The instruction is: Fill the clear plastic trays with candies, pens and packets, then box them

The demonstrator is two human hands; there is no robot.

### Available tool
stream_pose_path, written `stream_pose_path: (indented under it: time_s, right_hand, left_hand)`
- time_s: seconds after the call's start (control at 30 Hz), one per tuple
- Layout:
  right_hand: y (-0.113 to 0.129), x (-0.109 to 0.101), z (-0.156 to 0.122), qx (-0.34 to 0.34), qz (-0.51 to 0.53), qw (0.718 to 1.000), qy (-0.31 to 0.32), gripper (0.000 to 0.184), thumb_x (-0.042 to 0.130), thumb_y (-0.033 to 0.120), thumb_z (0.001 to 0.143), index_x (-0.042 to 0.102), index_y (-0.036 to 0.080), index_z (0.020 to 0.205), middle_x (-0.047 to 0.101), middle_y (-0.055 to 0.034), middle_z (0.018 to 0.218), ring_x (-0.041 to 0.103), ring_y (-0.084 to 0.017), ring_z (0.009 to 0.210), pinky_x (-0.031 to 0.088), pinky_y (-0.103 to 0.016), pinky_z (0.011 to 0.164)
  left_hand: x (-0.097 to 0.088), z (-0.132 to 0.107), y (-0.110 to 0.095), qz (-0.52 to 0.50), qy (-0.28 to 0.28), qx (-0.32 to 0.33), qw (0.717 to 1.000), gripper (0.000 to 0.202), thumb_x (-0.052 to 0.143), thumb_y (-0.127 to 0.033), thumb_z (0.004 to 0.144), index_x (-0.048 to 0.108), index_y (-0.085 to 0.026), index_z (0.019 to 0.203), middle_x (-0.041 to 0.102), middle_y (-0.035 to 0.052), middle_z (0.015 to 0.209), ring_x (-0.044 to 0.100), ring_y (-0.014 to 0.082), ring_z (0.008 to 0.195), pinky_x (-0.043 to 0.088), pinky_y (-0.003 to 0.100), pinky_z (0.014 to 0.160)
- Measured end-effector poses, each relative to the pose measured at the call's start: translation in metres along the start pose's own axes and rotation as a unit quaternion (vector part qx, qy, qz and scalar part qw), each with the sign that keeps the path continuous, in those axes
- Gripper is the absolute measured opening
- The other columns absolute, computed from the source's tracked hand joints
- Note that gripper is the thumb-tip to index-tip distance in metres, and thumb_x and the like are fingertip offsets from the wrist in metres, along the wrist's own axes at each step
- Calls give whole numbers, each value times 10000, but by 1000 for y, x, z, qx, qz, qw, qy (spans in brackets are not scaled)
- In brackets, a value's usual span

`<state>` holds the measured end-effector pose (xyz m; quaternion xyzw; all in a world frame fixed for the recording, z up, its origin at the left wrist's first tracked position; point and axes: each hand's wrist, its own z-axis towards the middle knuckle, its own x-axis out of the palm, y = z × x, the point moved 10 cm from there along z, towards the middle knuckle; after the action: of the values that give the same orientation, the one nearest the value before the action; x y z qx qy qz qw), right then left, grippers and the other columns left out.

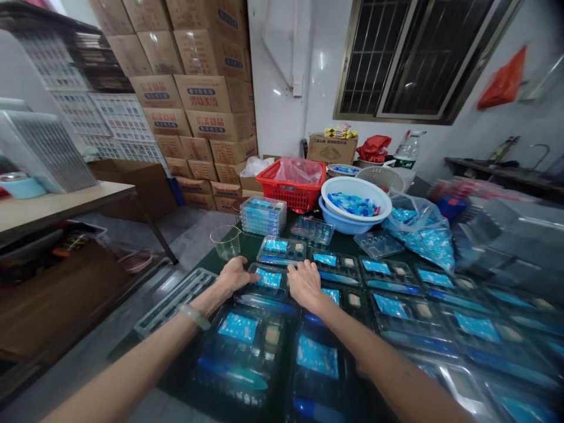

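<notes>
Between my hands lies a clear plastic tray (268, 300) with a blue printed packet (269, 278) and a blue, knife-shaped plastic piece in it. My left hand (234, 276) grips its left side, the thumb reaching in beside the packet. At its right side, the curled fingers of my right hand (305, 282) close on the edge, partly hiding it. Just behind sits a similar filled tray (285, 249). Nearer to me lies another tray (247, 349) with a packet, a small pale block and a blue piece. More filled trays spread in rows to the right.
Beyond the trays stand a stack of clear trays (263, 216), a red basket (293, 191), a pale blue basin (341, 220) and a bag of blue packets (420, 235). A clear beaker (227, 242) is by the left table edge. Cardboard boxes (211, 94) rise behind.
</notes>
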<state>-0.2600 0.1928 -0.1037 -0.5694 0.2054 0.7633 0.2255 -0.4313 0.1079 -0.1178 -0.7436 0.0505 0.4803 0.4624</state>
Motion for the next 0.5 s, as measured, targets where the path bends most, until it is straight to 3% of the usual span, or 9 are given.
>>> stream_pose_path:
  time_s: [0.17,0.33,0.4,0.5]
  right_hand:
    - [1,-2,-1,-4,2,1000,-12,242,345,230,880,578,164,877,567,-105,834,437,-231,832,263,-340,701]
    - [-1,-13,-3,-3,5,999,-33,248,334,231,889,577,183,875,563,-86,823,432,-228,827,260,-341,707]
    - [-9,-23,-1,11,6,999,-49,246,328,224,889,567,180,929,554,-92,870,426,-231,851,258,-345,719]
    - [-25,-38,8,25,11,997,-68,290,306,163,882,512,192,1084,525,-90,996,412,-225,906,259,-339,727]
  left_hand:
    - [4,-3,-4,-173,36,-19,984,463,733,-331,521,524,-125,879,581,11,637,586,198,628,448,282,536]
    - [7,-9,-16,-338,66,-14,939,518,774,-282,483,477,-167,891,574,-24,599,573,164,516,450,271,478]
    - [0,-12,-19,-388,76,-13,918,534,798,-242,452,486,-164,879,589,-10,620,586,168,524,463,275,486]
    - [-26,-17,-19,-445,75,-17,892,518,811,-170,429,521,-140,857,613,25,649,603,183,552,488,295,512]
